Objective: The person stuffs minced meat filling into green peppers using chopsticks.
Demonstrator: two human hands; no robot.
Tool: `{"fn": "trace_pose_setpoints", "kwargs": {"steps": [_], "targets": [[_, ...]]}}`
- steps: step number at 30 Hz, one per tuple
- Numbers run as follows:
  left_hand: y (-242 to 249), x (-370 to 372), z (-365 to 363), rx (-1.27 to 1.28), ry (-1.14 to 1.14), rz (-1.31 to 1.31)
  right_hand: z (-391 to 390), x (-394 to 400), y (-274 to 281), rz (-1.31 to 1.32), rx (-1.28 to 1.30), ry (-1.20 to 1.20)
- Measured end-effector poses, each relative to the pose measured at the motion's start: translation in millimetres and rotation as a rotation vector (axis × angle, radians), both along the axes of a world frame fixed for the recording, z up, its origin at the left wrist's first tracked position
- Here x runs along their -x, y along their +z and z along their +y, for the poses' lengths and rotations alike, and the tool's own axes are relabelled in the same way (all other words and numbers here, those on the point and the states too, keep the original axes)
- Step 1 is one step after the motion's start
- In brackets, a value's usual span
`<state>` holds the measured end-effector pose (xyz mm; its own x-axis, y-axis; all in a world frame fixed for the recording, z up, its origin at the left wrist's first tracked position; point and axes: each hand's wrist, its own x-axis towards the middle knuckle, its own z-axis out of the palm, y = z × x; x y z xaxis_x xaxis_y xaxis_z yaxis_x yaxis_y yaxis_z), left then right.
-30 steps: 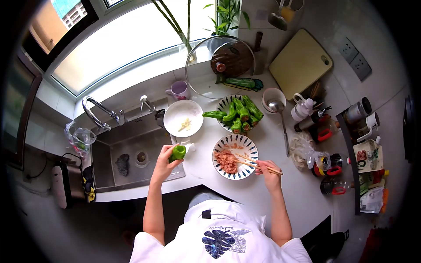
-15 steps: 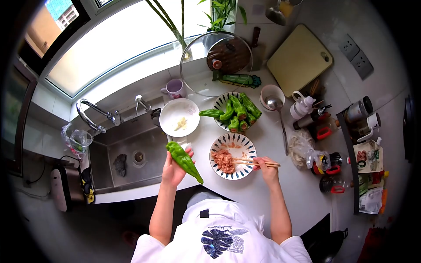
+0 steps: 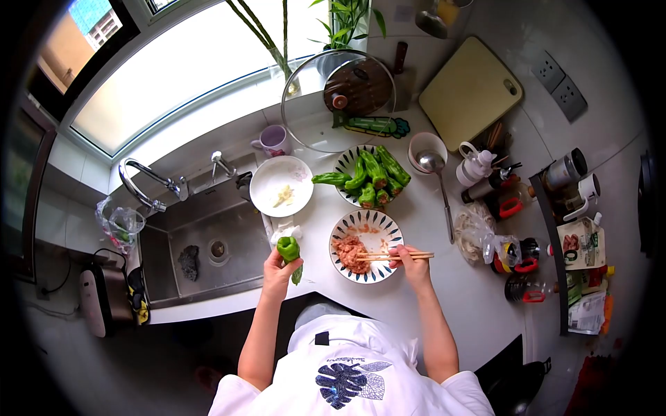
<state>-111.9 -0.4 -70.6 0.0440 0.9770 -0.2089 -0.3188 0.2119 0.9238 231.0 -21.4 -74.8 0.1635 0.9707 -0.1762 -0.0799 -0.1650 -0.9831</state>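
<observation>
Left hand: the person's left hand (image 3: 279,273) has its fingers curled around one long glossy green pepper (image 3: 288,245), near the counter edge beside the sink.
Pepper in the grasp: fingers cover its middle; a blunt end shows above them, a narrow tip below. Whether it is hollow cannot be made out.
Right hand: the right hand (image 3: 412,261) is closed around two pale wooden chopsticks (image 3: 378,256); its fingers hide part of the shafts.
Chopstick tips: at the pinkish minced meat (image 3: 349,254), their exact ends hard to make out.
Meat dish: one round white dish with dark leaf-shaped marks around the rim (image 3: 378,275); the meat lies mostly on its left side.
Pepper plate: one similarly patterned plate (image 3: 342,166), largely covered by a heap of green peppers (image 3: 375,171); at least six, overlapping too much for a sure count.
White dish: one plain round dish (image 3: 261,191) with small pale pieces (image 3: 283,196) that are too small to identify.
Crumpled white item: one (image 3: 281,234), partly behind the held pepper, its material unclear.
Sink: one stainless-steel basin (image 3: 232,267), with two chrome taps (image 3: 142,175) behind it.
Ladle: one steel ladle (image 3: 431,161), its head resting in a small pale bowl (image 3: 417,145).
</observation>
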Motion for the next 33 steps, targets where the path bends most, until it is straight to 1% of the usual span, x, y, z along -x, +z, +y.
{"fn": "trace_pose_setpoints", "kwargs": {"steps": [1,3,4,6,7,9,10,11,14,17,21,24,27,30,31,33], "targets": [[5.7,-3.5,-2.4,0.001,0.004,0.094,-0.3,1.0,-0.7,0.0,-0.001,0.001],[13.4,-11.7,-4.2,0.006,0.013,0.087,-1.0,4.6,-1.8,0.068,0.044,-0.046],[19.8,-15.6,-4.9,-0.054,0.008,0.141,-2.9,4.1,-4.7,0.07,0.042,-0.046],[25.0,-18.8,-5.2,-0.142,-0.008,0.215,-3.8,3.2,-6.4,0.273,0.044,-0.16],[26.8,-19.4,-5.5,-0.145,-0.007,0.216,-4.5,2.2,-2.7,0.274,0.041,-0.158],[32.2,-22.9,-6.1,-0.192,-0.019,0.341,-9.8,-2.9,11.1,0.296,-0.009,-0.228],[34.3,-25.9,-5.2,-0.198,-0.021,0.339,-10.2,-4.5,19.1,0.313,-0.032,-0.252],[36.2,-29.6,-3.7,-0.23,-0.023,0.395,-11.4,-5.9,28.7,0.312,-0.039,-0.254],[46.8,-43.1,-0.6,-0.328,-0.04,0.574,-15.6,-9.6,66.0,0.339,-0.121,-0.317],[59.8,-58.9,3.3,-0.328,-0.057,0.586,-18.8,-16.2,83.2,0.353,-0.19,-0.33],[68.6,-69.6,4.5,-0.408,-0.062,0.617,-20.6,-20.3,86.4,0.327,-0.185,-0.33],[73.0,-72.2,4.0,-0.386,-0.089,0.6,-21.8,-17.4,89.9,0.325,-0.159,-0.389],[77.5,-78.2,2.3,-0.376,-0.12,0.571,-27.5,-8.6,109.4,0.276,-0.21,-0.407],[78.1,-88.1,2.3,-0.404,-0.108,0.584,-36.2,11.0,141.4,0.115,-0.44,-0.358],[77.4,-91.8,2.3,-0.413,-0.091,0.579,-39.2,14.0,151.8,0.114,-0.444,-0.36],[78.9,-98.9,2.5,-0.413,-0.077,0.577,-42.8,19.6,167.7,-0.488,-0.829,-0.16]]}}
